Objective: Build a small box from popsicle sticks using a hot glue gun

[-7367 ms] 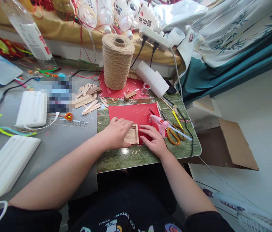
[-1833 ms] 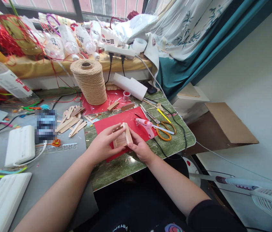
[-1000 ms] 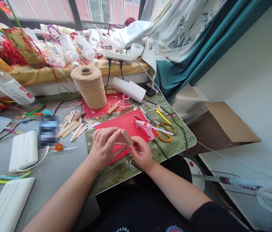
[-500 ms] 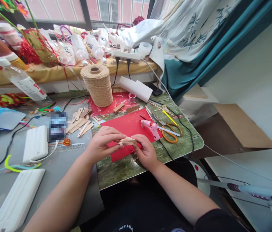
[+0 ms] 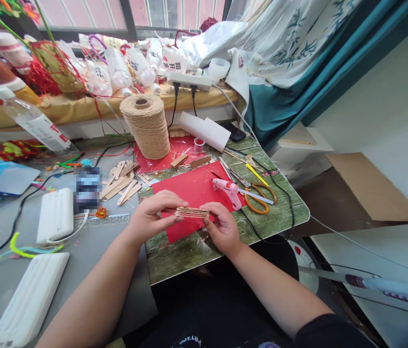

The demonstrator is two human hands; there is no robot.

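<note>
Between my two hands is a small stack of wooden craft sticks (image 5: 192, 212), held roughly level above a red sheet (image 5: 185, 187). My left hand (image 5: 156, 212) pinches its left end, thumb below and fingers above. At the other end, my right hand (image 5: 223, 228) grips it between thumb and fingers. Just right of the hands lies a pink hot glue gun (image 5: 230, 193) with a clear glue stick in its back. Scissors with orange handles (image 5: 258, 203) and a yellow pen-like stick (image 5: 256, 174) are beside it. Loose craft sticks (image 5: 120, 182) lie in a pile to the left.
A big twine spool (image 5: 147, 128) stands behind the red sheet. White paper (image 5: 207, 133) lies near the power strip (image 5: 191, 81). White power banks (image 5: 30, 299) are on the grey table at left. A black cord (image 5: 292, 208) runs along the right table edge, near a cardboard box (image 5: 373, 188).
The stack has turned slightly, so more of its long side shows, and its right end has shifted a little right with my right hand. Both hands keep hold of it.
</note>
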